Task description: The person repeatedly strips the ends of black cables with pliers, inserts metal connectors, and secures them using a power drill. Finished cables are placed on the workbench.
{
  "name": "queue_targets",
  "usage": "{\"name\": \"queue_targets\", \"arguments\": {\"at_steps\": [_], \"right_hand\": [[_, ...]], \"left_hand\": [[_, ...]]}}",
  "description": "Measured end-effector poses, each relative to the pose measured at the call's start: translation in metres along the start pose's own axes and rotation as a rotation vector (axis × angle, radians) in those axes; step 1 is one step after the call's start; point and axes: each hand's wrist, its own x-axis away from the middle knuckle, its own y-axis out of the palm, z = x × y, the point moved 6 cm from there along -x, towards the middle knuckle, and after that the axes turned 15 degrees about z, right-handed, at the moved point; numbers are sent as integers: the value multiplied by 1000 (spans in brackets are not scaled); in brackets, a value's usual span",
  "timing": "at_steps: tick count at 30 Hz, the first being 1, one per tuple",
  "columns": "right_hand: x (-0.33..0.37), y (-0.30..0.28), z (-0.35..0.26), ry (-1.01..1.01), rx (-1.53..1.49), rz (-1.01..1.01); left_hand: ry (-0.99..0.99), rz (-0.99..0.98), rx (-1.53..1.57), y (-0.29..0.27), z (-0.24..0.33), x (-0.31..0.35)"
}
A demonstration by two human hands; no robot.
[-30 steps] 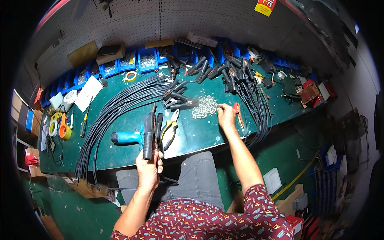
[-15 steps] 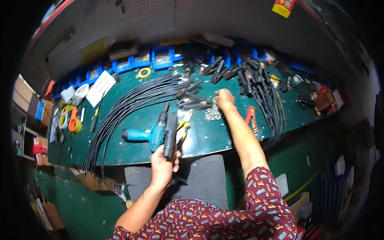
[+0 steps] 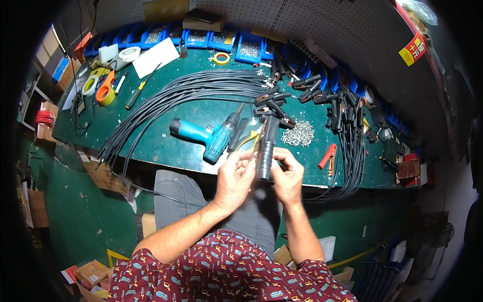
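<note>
Between my two hands, over the table's front edge, is a black clamp point(image 3: 266, 157) with a ribbed handle, its far end slightly blurred. My left hand point(image 3: 235, 178) pinches it from the left. On the other side my right hand point(image 3: 288, 177) has its fingers curled against the handle; whether anything small is between them is hidden. Just left of the clamp, a teal cordless drill point(image 3: 218, 142) lies on its side. Partly behind the clamp are yellow-handled pliers point(image 3: 247, 141). A heap of small silver screws point(image 3: 298, 134) lies beyond my right hand.
A bundle of black cables point(image 3: 166, 98) arcs across the green table point(image 3: 166, 146). More black clamps with cables point(image 3: 349, 146) hang over the right edge. Red-handled pliers point(image 3: 327, 157) lie nearby. Blue parts bins point(image 3: 249, 49) line the back; a screwdriver point(image 3: 135, 96) and tape roll point(image 3: 105, 94) lie left.
My right hand has come back from the screw heap to the clamp. My left hand has moved right with the clamp, bringing it between both hands. The view has shifted too.
</note>
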Motion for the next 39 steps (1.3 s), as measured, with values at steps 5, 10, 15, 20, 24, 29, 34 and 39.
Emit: {"name": "queue_targets", "arguments": {"at_steps": [5, 10, 15, 20, 24, 29, 34, 39], "right_hand": [[16, 11, -14, -108, 15, -15], [18, 13, -26, -118, 31, -51], [20, 14, -29, -115, 29, -73], [17, 17, -35, -93, 41, -124], [15, 17, -37, -108, 37, -168], [15, 16, -36, -100, 61, -159], [20, 9, -19, -43, -30, 28], [45, 30, 7, 449, -453, 102]], "left_hand": [[90, 13, -94, -4, 11, 9], [202, 32, -100, -9, 14, 13], [213, 5, -113, -11, 19, 18], [203, -4, -91, -12, 16, 22], [232, -7, -89, -13, 16, 23], [218, -1, -102, -13, 14, 23], [211, -34, -99, -8, 18, 27], [248, -12, -52, -6, 13, 28]]}}
